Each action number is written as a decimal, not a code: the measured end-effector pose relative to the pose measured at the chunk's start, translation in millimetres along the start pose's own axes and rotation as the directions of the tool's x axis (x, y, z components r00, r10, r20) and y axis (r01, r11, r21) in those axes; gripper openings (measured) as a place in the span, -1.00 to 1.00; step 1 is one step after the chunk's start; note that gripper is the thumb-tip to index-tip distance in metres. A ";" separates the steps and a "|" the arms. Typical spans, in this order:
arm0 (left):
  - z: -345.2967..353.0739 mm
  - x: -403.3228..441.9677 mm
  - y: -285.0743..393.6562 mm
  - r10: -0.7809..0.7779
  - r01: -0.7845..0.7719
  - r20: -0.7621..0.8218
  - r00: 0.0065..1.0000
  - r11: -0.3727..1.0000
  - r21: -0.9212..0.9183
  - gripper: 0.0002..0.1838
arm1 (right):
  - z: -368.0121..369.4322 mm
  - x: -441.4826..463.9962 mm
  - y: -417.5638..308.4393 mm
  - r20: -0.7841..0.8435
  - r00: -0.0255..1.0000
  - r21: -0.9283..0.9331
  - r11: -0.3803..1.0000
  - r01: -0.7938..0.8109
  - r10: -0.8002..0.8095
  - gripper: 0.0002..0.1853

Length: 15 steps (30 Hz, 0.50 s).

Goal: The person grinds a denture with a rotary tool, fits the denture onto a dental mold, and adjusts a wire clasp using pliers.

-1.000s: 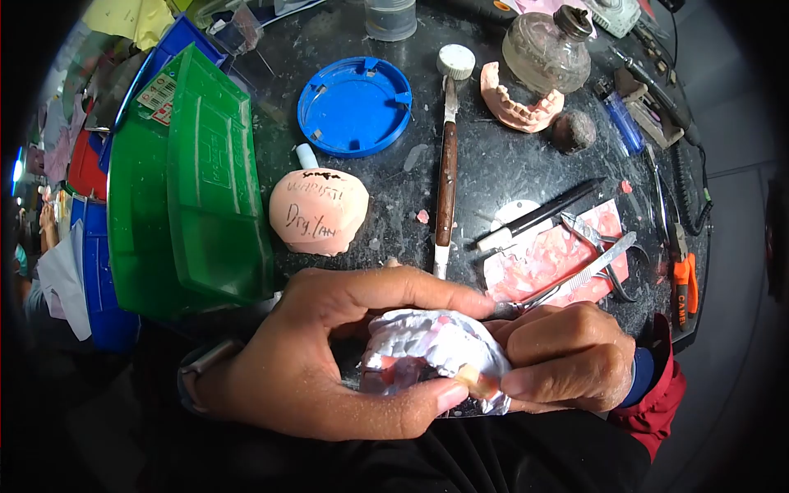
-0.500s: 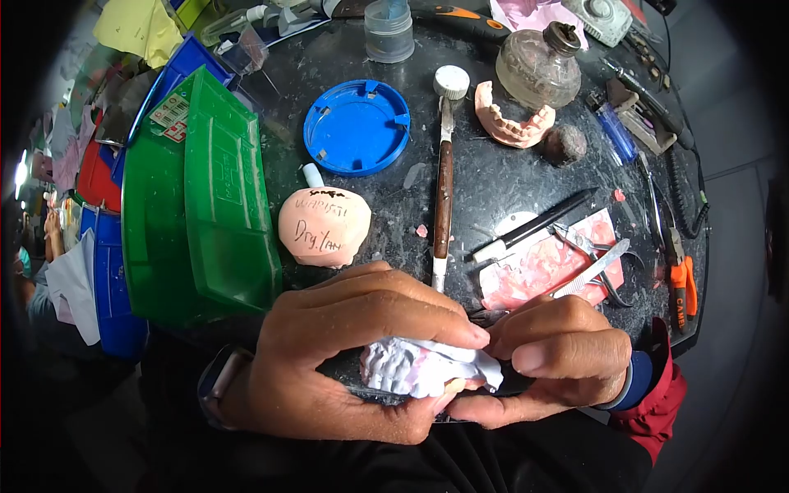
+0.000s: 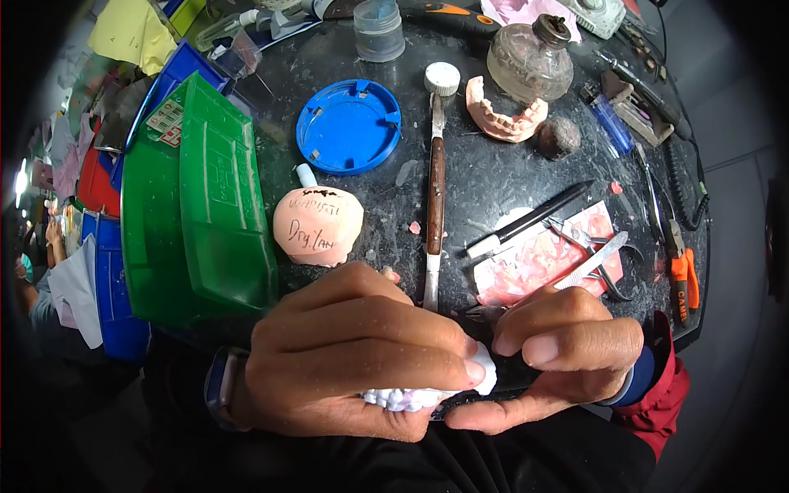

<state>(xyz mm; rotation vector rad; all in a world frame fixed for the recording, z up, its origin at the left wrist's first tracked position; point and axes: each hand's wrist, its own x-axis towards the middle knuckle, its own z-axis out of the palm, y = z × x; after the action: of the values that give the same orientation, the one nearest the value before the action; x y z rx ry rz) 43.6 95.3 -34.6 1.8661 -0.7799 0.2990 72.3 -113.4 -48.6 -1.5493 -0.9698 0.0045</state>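
Observation:
My left hand [image 3: 353, 353] is wrapped over a white dental cast [image 3: 407, 399], whose row of moulded teeth shows under the fingers and whose pale end sticks out by the fingertips. To its right, my right hand [image 3: 567, 353] has thumb and index finger apart, with nothing seen between them. A pink cast with handwriting [image 3: 317, 226] lies above my left hand. Near my right hand are a pink wax sheet [image 3: 526, 267], tweezers [image 3: 593, 261], a black pen [image 3: 530, 220] and pliers [image 3: 620, 275]. A wooden-handled knife [image 3: 436, 197] lies upright in view between them.
Green bins [image 3: 218, 197] stand at the left, beside a blue lid [image 3: 348, 127]. Toward the back are a glass burner [image 3: 530, 64], a pink toothed arch [image 3: 505, 119], a dark ball [image 3: 559, 137] and a clear jar [image 3: 379, 31]. Orange-handled cutters [image 3: 682, 279] lie at the right.
The white cast has turned, and my left fingers have closed over its top. My right hand has come off the cast, its thumb and index finger parting. The view has shifted slightly.

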 end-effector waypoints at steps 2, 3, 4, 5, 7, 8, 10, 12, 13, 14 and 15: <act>2.9 -0.8 -0.2 0.011 -0.010 -0.029 1.000 1.000 0.015 -0.69 | 0.2 0.6 -0.8 -0.004 1.000 -0.007 1.000 0.004 -0.004 -0.54; 3.2 -1.4 -1.8 0.035 -0.035 -0.027 0.999 0.999 0.013 -0.68 | 0.1 1.0 -1.3 -0.007 1.000 -0.011 1.000 0.010 -0.010 -0.54; 3.0 -1.9 -4.4 0.060 -0.060 -0.026 0.998 0.998 0.012 -0.67 | -0.7 2.4 -2.5 -0.010 1.000 -0.014 1.000 0.022 -0.022 -0.54; 2.2 -2.0 -6.3 0.085 -0.085 -0.024 0.996 0.996 0.010 -0.66 | -4.3 4.9 -2.6 0.021 0.999 -0.007 0.999 0.044 -0.044 -0.49; -3.4 -2.8 -7.5 -0.015 0.008 -0.071 0.997 0.994 -0.107 -0.60 | -18.0 10.9 0.0 0.114 0.989 0.020 0.995 0.096 -0.097 -0.35; -3.5 -2.1 -2.6 -0.152 0.126 -0.101 0.983 0.966 -0.228 -0.56 | -19.5 9.6 0.5 0.074 0.993 -0.034 0.995 0.095 -0.092 -0.46; -3.7 -0.8 7.3 -0.417 0.295 -0.155 0.896 0.818 -0.493 -0.47 | -22.3 6.7 1.6 -0.008 0.997 -0.141 0.987 0.078 -0.080 -0.66; -3.3 0.4 8.9 -0.600 0.384 -0.179 0.780 0.684 -0.620 -0.46 | -33.6 12.2 6.5 0.006 0.997 -0.375 0.924 0.071 -0.074 -0.69; -9.4 -0.6 3.9 -0.609 0.394 -0.158 0.777 0.666 -0.633 -0.46 | -35.4 15.0 7.4 0.017 0.998 -0.473 0.879 0.056 -0.054 -0.71; -11.1 -1.1 2.9 -0.623 0.407 -0.145 0.769 0.651 -0.641 -0.46 | -32.4 16.4 6.9 0.035 0.999 -0.535 0.844 0.036 -0.020 -0.73; -12.7 -1.6 1.9 -0.637 0.420 -0.132 0.760 0.635 -0.649 -0.46 | -30.0 18.1 8.0 0.053 0.999 -0.569 0.822 0.026 0.006 -0.74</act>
<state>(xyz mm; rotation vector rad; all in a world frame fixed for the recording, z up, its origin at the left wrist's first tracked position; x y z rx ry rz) 43.0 106.8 -28.7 1.3013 -0.0052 -0.0135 104.0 -126.9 -38.3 -2.1034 -1.0796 -0.2794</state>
